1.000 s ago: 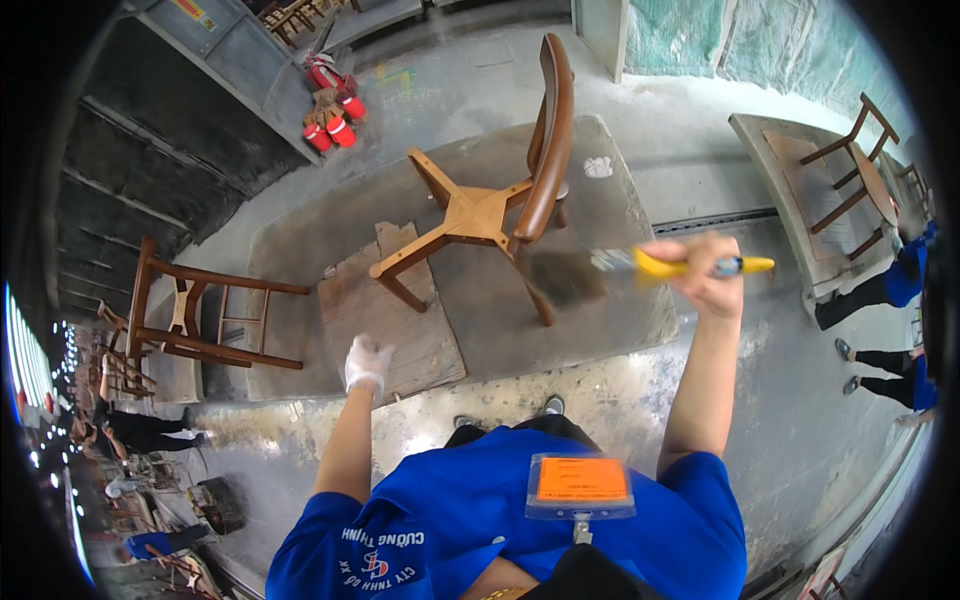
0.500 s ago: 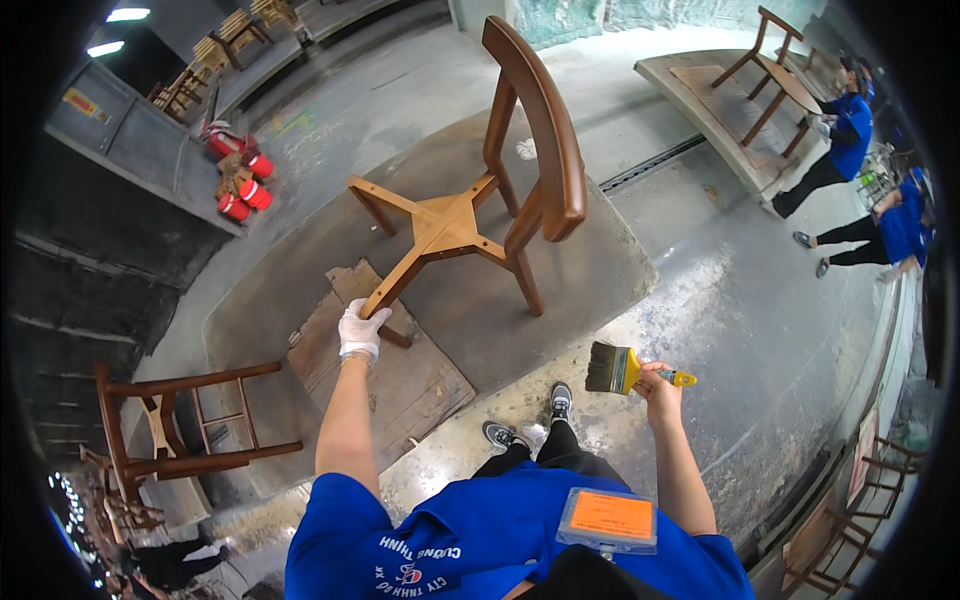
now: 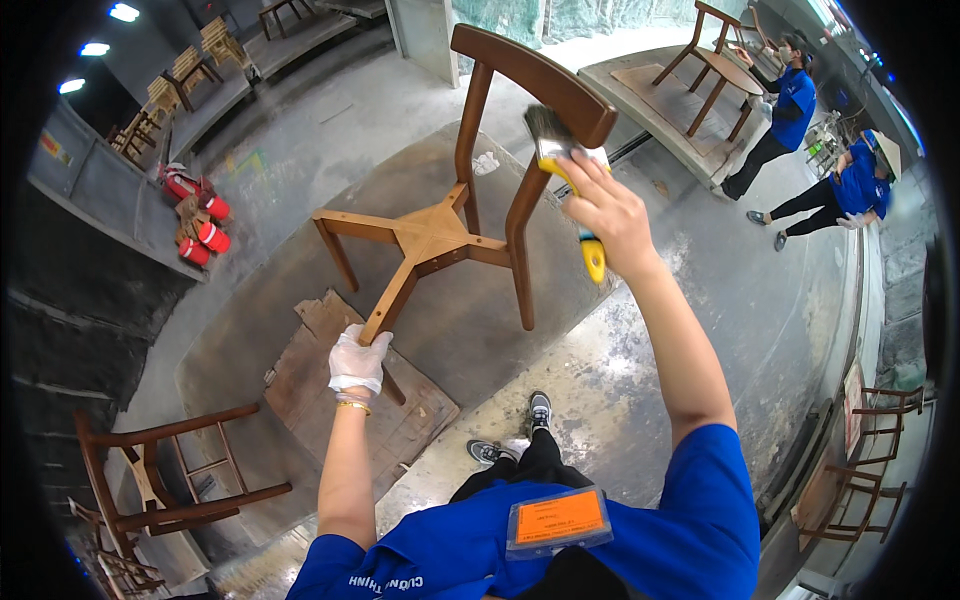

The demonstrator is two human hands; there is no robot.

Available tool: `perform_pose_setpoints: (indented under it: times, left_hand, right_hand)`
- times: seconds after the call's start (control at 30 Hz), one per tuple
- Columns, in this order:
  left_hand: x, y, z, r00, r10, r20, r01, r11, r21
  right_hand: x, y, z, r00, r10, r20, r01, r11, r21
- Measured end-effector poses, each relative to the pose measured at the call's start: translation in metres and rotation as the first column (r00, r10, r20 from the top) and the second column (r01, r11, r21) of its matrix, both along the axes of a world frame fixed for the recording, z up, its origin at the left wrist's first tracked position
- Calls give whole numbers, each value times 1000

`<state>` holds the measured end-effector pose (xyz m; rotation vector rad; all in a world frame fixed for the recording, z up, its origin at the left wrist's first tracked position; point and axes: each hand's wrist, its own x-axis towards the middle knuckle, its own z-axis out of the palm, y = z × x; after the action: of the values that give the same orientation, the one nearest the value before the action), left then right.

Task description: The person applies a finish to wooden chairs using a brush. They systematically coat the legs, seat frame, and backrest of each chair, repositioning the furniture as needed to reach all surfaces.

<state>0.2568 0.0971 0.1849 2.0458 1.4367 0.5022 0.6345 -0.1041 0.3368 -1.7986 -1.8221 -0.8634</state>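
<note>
A wooden chair frame [image 3: 432, 236] without a seat stands on the grey platform in front of me, its curved brown backrest on the far side. My left hand [image 3: 360, 362], in a whitish glove, grips the front end of one of its pale seat rails. Bare, my right hand [image 3: 612, 215] holds a wide paintbrush [image 3: 562, 172] by its yellow handle. The dark bristles lie against the right part of the backrest, or just in front of it.
Under the chair lies a worn cardboard sheet [image 3: 290, 385] on the platform [image 3: 225, 330]. Another chair frame [image 3: 180, 515] lies at the lower left. Red buckets [image 3: 210, 238] stand far left. Two people [image 3: 790, 105] in blue shirts are at the right, one beside a chair [image 3: 715, 65] on another platform.
My right hand has lifted the paintbrush up and forward from beside me to the backrest. The left hand keeps its grip on the rail. My view has shifted a little.
</note>
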Motion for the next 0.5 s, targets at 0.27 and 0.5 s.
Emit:
perform_pose_setpoints:
  times: [0.27,0.5]
  left_hand:
    - [11,43,11,998,-11,61,8,999,48]
    - [26,94,7,963,1,269,27,995,-99]
  right_hand:
    - [3,58,-135,968,242,-68,-252,939,-235]
    - [23,10,-287,967,246,-72,-245,801,-547]
